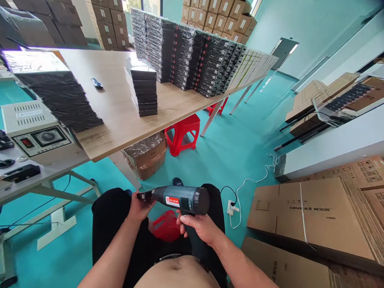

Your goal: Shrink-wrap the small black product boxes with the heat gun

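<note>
Head view: heat gun [183, 199] gripped between both hands.

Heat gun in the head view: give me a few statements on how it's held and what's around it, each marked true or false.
1. The right hand grips the handle of the heat gun. True.
2. The left hand rests on the wooden table. False: it is at the gun's nozzle end.
3. A red stool stands under the table. True.
4. The gun's nozzle points to the picture's right. False: it points left.
5. The floor is grey. False: it is teal.
</note>
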Motion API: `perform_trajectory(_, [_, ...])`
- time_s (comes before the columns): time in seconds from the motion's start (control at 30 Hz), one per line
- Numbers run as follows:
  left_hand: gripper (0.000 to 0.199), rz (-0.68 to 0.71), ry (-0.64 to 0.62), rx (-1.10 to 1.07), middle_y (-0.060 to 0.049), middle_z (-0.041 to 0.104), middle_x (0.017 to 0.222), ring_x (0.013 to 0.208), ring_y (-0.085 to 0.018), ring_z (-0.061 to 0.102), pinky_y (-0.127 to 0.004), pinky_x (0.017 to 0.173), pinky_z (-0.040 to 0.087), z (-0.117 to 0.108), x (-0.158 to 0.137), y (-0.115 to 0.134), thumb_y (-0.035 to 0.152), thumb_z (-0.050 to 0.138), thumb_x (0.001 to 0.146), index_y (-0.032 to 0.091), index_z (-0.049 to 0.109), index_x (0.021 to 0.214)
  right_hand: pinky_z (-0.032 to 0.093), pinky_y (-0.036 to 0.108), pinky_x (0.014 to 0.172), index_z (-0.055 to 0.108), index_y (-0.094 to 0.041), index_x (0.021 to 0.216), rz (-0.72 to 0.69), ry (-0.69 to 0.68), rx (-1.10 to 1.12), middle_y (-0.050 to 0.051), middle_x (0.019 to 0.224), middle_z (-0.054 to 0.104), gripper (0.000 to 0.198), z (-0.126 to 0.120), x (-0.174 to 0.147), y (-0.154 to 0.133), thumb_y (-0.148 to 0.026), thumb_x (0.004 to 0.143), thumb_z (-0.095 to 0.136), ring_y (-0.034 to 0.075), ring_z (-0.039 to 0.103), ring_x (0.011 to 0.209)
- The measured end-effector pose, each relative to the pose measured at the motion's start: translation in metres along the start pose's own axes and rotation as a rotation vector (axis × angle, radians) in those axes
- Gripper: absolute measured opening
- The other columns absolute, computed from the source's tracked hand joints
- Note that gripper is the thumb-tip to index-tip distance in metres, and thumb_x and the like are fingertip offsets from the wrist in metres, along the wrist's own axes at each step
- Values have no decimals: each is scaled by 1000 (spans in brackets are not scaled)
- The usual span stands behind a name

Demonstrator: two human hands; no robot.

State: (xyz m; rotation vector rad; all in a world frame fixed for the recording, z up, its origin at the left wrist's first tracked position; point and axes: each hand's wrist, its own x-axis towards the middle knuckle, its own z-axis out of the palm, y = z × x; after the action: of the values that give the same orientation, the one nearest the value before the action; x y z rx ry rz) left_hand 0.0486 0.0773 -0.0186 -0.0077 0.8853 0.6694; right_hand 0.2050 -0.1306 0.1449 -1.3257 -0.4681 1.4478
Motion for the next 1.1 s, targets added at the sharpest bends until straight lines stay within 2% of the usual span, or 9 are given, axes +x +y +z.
perform_trajectory(0.07, [21,0,-2,18,-11,65,86,79,-28,67,-49,67,58,1,0,-1,37,50,83,17,56,88,49,29,55,67,-13,101,-11,46,-3,5,79,67,35,6,2,1,-36,74,67,14,60,59])
perform_trajectory(0.2, [22,18,4,6,-10,66,89,78,-26,67,-48,68,58,1,1,-3,35,49,84,17,57,94,49,29,53,68,-13,98,6,33,-38,6,78,68,35,10,7,3,-38,72,68,15,60,58])
perform_trajectory(0.33, [28,22,-35,-32,-16,67,101,93,-34,66,-53,75,57,-3,2,-2,34,55,81,15,57,101,50,27,53,68,-13,95,12,220,-68,5,74,68,36,3,9,-1,-39,70,69,14,59,57])
perform_trajectory(0.4, [28,24,-45,-40,-17,67,104,96,-35,66,-54,77,56,-4,2,-1,31,57,79,15,57,102,49,26,51,68,-12,95,58,249,-44,5,74,68,36,-5,6,-6,-38,71,69,13,59,57])
perform_trajectory(0.57, [25,73,-14,-10,-11,70,96,85,-29,69,-48,72,59,0,2,1,20,56,77,16,61,101,49,25,51,68,-10,99,99,134,-4,8,80,69,35,-28,-14,-5,-35,73,66,14,62,59])
perform_trajectory(0.67, [26,85,40,-22,-8,71,89,75,-23,70,-41,67,60,5,3,1,13,52,77,15,62,101,49,25,51,68,-10,101,119,114,-8,9,81,69,35,-38,-22,5,-34,76,65,14,62,60])
perform_trajectory(0.77, [29,71,48,-37,-8,71,86,74,-23,70,-40,67,60,7,3,0,12,49,77,14,62,103,49,24,50,68,-10,102,134,106,7,9,81,68,35,-42,-25,13,-33,77,64,14,62,59])
perform_trajectory(0.87, [28,71,43,-32,-10,72,87,75,-24,70,-41,66,60,6,3,0,13,49,78,13,62,102,49,25,51,68,-11,102,119,88,35,8,82,68,34,-38,-24,13,-33,77,64,14,62,60])
perform_trajectory(1.1, [24,86,21,-44,-7,72,84,71,-21,70,-37,62,60,-1,9,-1,12,48,79,13,62,99,50,27,56,68,-11,100,26,24,30,7,82,68,32,-8,-1,9,-32,76,65,14,61,61])
